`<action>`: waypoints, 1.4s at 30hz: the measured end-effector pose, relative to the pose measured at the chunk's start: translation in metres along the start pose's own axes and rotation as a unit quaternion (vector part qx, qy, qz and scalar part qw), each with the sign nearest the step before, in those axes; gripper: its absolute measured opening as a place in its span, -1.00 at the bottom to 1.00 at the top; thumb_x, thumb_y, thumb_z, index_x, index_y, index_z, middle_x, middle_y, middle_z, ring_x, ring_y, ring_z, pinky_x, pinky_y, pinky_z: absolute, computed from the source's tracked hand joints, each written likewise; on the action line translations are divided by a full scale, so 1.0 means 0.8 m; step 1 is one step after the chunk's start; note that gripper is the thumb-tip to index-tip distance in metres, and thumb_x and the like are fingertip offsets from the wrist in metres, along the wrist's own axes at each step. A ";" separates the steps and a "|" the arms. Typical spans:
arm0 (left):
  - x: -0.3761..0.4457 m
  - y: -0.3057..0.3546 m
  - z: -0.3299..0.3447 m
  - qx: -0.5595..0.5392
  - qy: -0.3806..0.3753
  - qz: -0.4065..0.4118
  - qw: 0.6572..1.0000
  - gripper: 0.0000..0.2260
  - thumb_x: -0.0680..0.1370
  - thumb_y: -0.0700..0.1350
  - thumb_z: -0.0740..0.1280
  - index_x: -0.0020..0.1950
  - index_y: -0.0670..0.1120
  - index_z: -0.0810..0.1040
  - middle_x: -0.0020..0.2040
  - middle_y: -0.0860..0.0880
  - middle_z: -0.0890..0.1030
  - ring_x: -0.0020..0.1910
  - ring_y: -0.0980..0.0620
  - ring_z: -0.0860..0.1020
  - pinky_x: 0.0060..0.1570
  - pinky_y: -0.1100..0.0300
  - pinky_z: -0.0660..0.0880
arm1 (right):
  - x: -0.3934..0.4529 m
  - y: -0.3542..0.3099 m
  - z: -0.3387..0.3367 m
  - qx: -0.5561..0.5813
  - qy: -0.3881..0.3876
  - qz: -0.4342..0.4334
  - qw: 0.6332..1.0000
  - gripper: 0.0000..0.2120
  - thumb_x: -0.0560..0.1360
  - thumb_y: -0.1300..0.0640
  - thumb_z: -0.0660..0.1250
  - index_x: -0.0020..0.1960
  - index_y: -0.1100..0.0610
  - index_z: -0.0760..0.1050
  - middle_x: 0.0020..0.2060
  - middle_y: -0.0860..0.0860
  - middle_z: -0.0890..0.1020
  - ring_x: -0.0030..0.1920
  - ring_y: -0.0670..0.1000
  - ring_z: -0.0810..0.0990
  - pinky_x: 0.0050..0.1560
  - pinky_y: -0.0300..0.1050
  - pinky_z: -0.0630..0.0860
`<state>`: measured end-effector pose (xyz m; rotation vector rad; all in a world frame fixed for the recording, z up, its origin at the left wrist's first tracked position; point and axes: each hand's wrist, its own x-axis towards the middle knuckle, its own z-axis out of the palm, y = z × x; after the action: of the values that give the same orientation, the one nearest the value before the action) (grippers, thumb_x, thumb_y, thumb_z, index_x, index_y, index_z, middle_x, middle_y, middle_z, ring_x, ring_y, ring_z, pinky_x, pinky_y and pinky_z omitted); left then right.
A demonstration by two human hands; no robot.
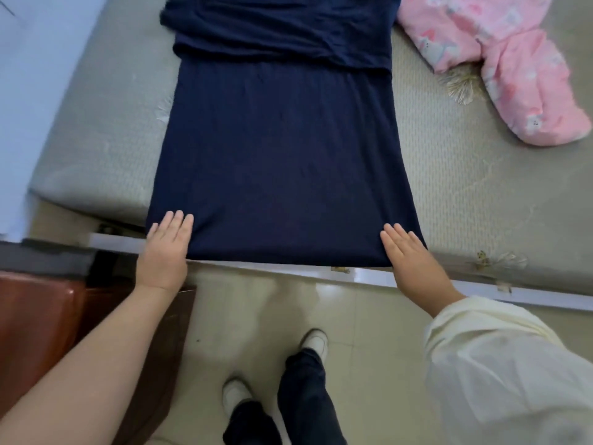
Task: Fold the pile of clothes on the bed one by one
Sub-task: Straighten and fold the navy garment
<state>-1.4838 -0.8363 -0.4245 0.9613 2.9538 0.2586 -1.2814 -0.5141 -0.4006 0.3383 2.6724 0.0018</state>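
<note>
Both hands lay flat with straight fingers, my left hand [167, 248] pressing one near corner of the navy garment [282, 162] and my right hand [412, 260] the other. From them its long axis ran straight away across the bed [465, 187], neither hand nearer. I judged the next fold would carry that hem away. A pink garment [513, 75] waited beyond my right hand.

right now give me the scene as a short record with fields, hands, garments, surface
surface: grey mattress
garment in work: navy garment, laid flat lengthwise, far part folded over itself
left hand: flat, fingers straight, on near left corner of the navy garment
right hand: flat, fingers straight, on near right corner
waiting: pink printed garment, crumpled at far right, apart from the navy one
</note>
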 end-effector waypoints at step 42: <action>0.584 -0.042 -0.104 -0.004 -0.009 -0.110 0.994 -0.72 0.37 -0.40 0.10 -0.49 -0.15 0.19 -0.45 -0.16 0.40 -0.45 -0.01 0.26 -0.42 0.23 0.06 | 0.452 0.171 -0.318 0.036 0.156 0.213 0.964 -0.70 0.26 0.27 0.00 -0.30 0.20 0.51 -0.27 0.10 0.55 -0.08 0.11 0.51 0.15 -0.05 -0.03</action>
<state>-1.8878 -0.6018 -0.3353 0.6250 3.0037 0.2524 -1.6734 -0.2817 -0.3193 1.0062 2.8498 0.0981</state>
